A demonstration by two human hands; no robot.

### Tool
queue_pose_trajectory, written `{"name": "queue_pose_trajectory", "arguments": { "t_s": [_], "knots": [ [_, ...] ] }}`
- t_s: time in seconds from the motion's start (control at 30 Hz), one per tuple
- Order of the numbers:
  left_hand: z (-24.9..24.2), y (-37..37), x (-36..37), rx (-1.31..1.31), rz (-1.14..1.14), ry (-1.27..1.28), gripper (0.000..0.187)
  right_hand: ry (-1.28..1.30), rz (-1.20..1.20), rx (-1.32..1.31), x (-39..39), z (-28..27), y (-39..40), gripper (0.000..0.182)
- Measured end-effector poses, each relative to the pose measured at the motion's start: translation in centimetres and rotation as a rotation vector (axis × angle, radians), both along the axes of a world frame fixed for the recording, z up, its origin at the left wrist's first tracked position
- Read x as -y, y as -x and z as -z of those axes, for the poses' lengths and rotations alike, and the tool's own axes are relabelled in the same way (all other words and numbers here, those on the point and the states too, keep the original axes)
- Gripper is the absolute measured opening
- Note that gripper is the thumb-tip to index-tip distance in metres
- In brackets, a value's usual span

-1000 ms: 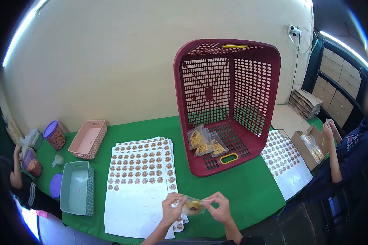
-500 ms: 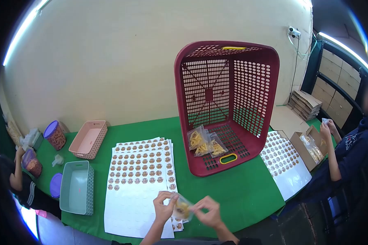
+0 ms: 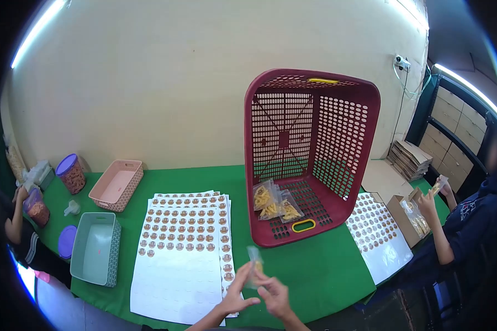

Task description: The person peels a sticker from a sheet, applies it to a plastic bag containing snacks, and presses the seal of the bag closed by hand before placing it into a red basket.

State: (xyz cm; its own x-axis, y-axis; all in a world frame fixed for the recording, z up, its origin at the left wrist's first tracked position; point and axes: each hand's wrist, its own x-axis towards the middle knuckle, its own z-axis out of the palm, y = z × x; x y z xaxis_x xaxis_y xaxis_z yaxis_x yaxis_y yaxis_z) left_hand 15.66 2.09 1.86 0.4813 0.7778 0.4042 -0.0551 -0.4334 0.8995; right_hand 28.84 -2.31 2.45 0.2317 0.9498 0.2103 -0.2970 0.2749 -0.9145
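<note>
In the head view, both hands are meeting just in front of the red basket [image 3: 309, 160]: the left hand [image 3: 238, 289] and right hand [image 3: 274, 295] are each pinching a small clear snack pouch [image 3: 254, 259] upright between narrow fingers. Such a light grip could be letting the pouch slip onto the green surface [image 3: 315, 259]. Three filled pouches [image 3: 273, 201] are lying inside the basket; two sticker-sheet stacks are flanking it.
</note>
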Motion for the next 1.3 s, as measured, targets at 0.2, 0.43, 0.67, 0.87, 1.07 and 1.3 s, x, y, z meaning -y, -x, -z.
{"name": "queue_pose_trajectory", "arguments": {
  "t_s": [0.2, 0.43, 0.67, 0.87, 1.07, 1.3],
  "knots": [
    [-0.4, 0.4, -0.5, 0.204, -0.187, 0.356, 0.026, -0.019, 0.358, 0.451, -0.9, -0.5, -1.2, 0.033],
    [-0.1, -0.6, -0.7, 0.09, -0.273, 0.376, 0.018, 0.116, -0.16, 0.175, -1.1, 0.8, -1.6, 0.016],
    [0.3, 1.5, -1.8, -0.042, 0.011, 0.401, 0.017, -0.048, 0.1, 0.461, -0.9, -0.6, -1.4, 0.009],
    [-1.9, 0.6, -0.8, -0.058, -0.096, 0.368, 0.018, 0.069, 0.017, 0.514, -0.6, -0.8, -1.9, 0.008],
    [-0.8, 0.1, -0.2, 0.081, -0.368, 0.027, 0.004, -0.045, 0.104, 0.632, -1.3, -2.4, -2.3, 0.008],
    [-2.5, 1.1, 0.3, 0.115, -0.202, -0.048, 0.005, -0.078, 0.16, 0.494, -1.7, -2.8, -3.1, 0.011]
  ]
}}
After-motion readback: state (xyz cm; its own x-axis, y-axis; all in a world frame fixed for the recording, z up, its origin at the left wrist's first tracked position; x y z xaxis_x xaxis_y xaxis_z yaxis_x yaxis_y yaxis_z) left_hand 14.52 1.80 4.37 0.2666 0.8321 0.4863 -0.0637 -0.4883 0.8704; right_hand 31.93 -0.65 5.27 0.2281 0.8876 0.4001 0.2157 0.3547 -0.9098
